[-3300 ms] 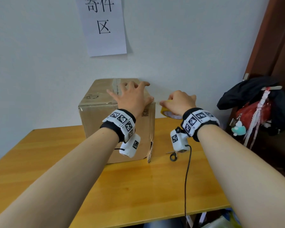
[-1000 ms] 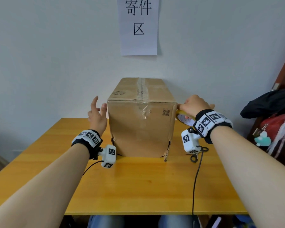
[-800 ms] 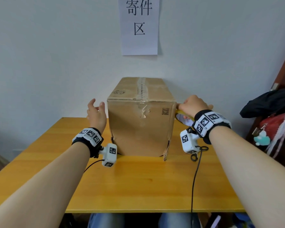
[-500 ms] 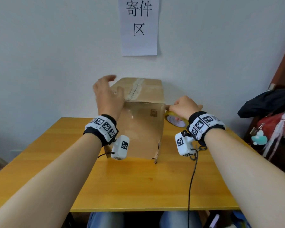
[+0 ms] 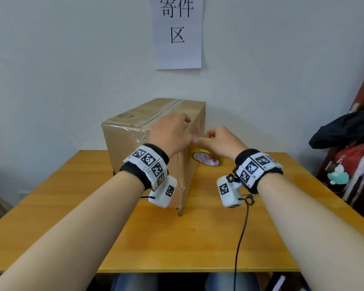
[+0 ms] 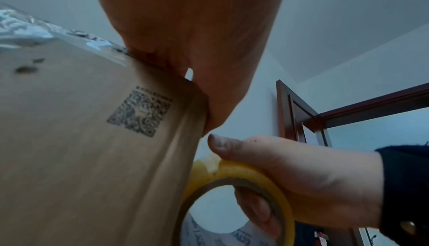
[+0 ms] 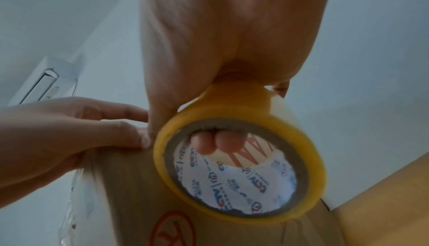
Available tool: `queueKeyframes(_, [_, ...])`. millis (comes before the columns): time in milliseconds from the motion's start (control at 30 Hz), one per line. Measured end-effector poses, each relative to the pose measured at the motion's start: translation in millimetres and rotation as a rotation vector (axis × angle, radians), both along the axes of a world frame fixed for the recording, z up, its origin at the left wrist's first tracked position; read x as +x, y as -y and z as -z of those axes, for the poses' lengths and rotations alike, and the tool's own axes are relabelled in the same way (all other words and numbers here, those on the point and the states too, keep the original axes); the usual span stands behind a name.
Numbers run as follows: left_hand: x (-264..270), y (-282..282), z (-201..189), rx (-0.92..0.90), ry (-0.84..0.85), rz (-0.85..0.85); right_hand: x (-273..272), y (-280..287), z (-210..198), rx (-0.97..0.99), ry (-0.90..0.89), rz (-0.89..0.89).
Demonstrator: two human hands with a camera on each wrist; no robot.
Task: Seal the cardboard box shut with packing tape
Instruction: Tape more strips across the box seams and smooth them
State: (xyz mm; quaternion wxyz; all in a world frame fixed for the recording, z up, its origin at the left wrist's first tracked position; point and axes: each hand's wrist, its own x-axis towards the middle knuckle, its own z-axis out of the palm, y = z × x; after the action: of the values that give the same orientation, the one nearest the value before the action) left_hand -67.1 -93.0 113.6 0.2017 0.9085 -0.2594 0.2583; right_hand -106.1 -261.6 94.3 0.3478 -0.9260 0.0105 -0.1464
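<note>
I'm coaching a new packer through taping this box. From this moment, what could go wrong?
1. The left hand sits on the top corner of the box right beside the right hand holding the tape roll; fresh tape could catch its fingers.
2. The box stands skewed on the table, so a hard pull might turn it further.
3. Old wrinkled tape on the top edge may stop new tape lying flat.

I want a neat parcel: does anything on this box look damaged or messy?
Yes. The cardboard box has a torn, splayed corner at the bottom near edge, and the old clear tape along its top front edge is wrinkled and ragged.
</note>
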Motion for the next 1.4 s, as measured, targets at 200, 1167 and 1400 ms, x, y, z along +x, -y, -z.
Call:
queueKeyframes(200, [-3, 5, 6, 0.013, 0.060, -0.029, -14, 13, 3, 0.049, 0.015, -0.103])
queueKeyframes(1167, [-4, 12, 2, 0.171, -0.003, -0.039, -22, 11, -4, -0.076, 0.053, 0.127])
queueKeyframes(1400, [-11, 12, 1, 0.168, -0.011, -0.050, -19, 16, 3, -0.027, 0.045, 0.135])
